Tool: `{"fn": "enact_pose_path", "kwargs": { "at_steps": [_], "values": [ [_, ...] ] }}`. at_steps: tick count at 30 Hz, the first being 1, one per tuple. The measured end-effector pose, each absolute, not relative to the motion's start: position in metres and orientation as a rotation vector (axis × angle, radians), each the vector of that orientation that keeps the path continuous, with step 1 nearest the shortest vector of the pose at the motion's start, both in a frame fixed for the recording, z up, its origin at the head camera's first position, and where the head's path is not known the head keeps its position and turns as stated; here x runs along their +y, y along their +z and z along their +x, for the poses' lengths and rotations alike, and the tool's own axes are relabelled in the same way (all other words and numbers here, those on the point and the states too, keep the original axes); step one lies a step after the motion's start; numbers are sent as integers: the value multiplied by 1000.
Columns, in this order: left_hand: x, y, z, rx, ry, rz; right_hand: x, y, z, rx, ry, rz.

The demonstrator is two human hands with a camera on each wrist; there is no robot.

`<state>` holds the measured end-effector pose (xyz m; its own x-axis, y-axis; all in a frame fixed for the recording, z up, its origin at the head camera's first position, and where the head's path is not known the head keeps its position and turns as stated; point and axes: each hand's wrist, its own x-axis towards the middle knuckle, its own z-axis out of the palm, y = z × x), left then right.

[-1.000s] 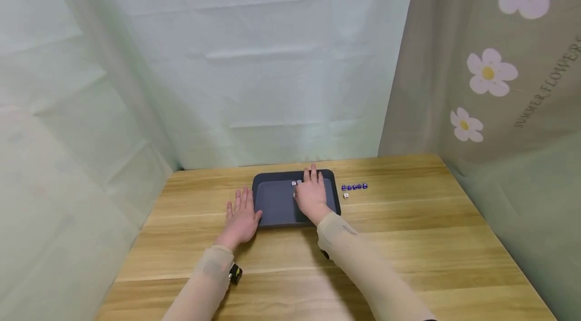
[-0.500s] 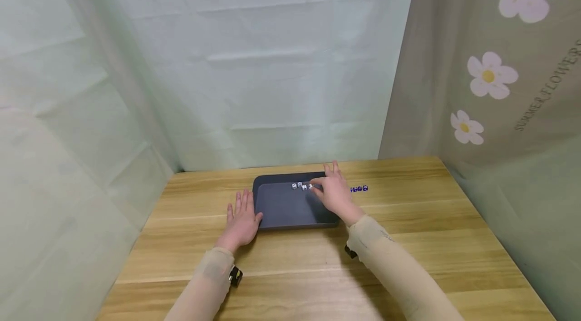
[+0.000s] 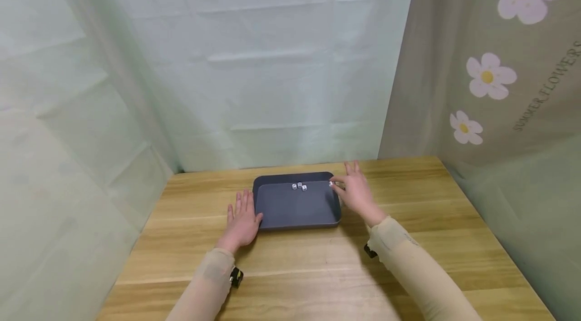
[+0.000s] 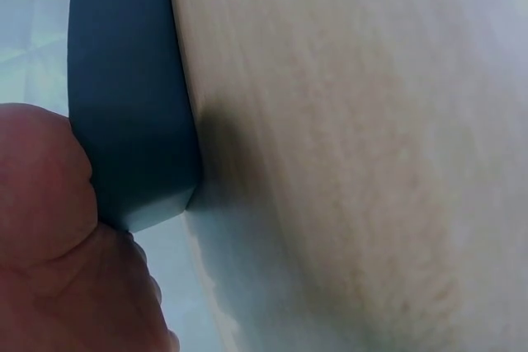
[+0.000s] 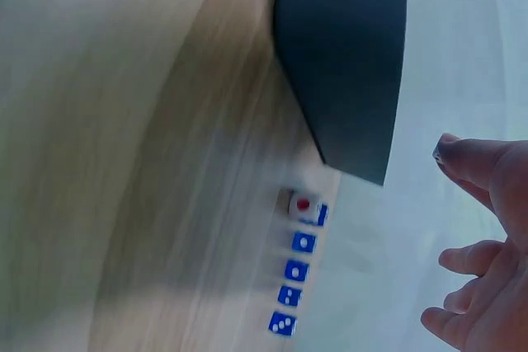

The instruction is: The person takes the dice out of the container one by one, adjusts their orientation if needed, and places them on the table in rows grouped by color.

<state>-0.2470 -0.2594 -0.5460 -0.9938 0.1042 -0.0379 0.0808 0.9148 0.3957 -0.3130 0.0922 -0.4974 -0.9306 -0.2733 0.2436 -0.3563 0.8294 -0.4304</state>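
My right hand (image 3: 357, 193) pinches a white die (image 3: 331, 183) between thumb and forefinger, over the right rim of a dark grey tray (image 3: 297, 212). Its other fingers are stretched out. In the right wrist view only a corner of that die shows at the fingertips. Inside the tray, toward the back, lie several white dice (image 3: 299, 185). My left hand (image 3: 242, 221) lies with straight fingers along the tray's left side, thumb near the front left corner. The left wrist view shows the tray's outer wall (image 4: 132, 96) right against that hand.
Right of the tray, a row of blue dice (image 5: 296, 269) stands on the wooden table (image 3: 290, 270), with a white die (image 5: 304, 204) showing a red pip beside its near end. In the head view my right hand hides them. Pale curtains (image 3: 272, 84) hang behind the table.
My right hand has picked a white die out of the tray and carried it rightward to the tray's right rim. The left hand has stayed where it was.
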Motion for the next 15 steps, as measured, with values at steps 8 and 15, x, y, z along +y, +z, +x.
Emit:
{"fn": "enact_pose_path", "kwargs": {
  "at_steps": [8,15],
  "values": [
    [-257,-545,-247,3031,662,150,120,-494,-313,-2847,748,418],
    [-261,-546,-250,3022,649,141,137,-499,-312,-2914,683,412]
  ]
}}
